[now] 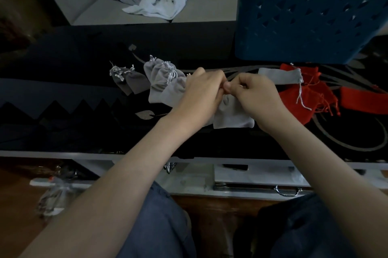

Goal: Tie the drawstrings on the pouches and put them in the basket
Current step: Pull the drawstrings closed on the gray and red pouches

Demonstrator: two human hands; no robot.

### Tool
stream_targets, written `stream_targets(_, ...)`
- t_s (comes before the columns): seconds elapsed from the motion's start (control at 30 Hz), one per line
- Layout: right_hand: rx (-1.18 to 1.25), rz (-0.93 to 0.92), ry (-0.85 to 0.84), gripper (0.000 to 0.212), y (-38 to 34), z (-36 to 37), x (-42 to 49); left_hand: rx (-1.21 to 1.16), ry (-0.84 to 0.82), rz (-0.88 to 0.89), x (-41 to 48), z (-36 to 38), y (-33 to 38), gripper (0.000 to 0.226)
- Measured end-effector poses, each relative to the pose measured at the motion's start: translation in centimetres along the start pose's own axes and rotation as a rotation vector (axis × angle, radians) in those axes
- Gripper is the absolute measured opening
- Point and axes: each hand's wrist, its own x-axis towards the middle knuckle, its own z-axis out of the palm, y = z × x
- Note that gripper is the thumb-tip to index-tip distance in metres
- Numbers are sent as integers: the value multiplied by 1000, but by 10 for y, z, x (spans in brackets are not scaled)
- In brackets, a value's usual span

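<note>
Hanging just below the centre of the frame, the grey pouch (233, 118) is held at its neck by both hands, and its body is draped onto the dark table (63, 64). The fingers of the left hand (201, 94) and the right hand (255, 98) are curled tight and pinched over the gathered mouth, with the knuckles nearly touching. The drawstring is hidden between the fingertips, so the state of the knot cannot be told. The step in hand is judged to be the tying: the cords should be drawn evenly until the mouth is closed, and the knot seated against the fabric before it is let go. To the left of the hands, tied grey pouches (163, 81) are laid in a cluster. To the right, an untied grey pouch (279, 76) is laid across red pouches (300, 100). The blue basket (304, 16) is set at the upper right.
</note>
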Motion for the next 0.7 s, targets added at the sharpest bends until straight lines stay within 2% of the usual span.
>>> stream_targets(0.1, 32, 10, 12, 28, 1, 2, 0, 167, 37, 3, 2, 10, -2, 4)
stream_targets(0.17, 139, 64, 16, 34, 3, 5, 0, 221, 37, -9, 3, 14, -5, 3)
stream_targets(0.27, 300, 178, -44, 42, 8, 5, 1, 155, -23, -13, 3, 14, -10, 10)
stream_targets(0.33, 375, 227, -92, 41, 9, 2, 2, 69, 19, 13, 1, 10, -10, 9)
stream_targets(0.5, 473, 156, -229, 23, 5, 1, 0, -59, 89, 47, -3, 1, -5, 5)
stream_targets(0.7, 405, 61, -209, 19, 1, -2, 0, -44, 119, 65, -4, -1, -6, 6)
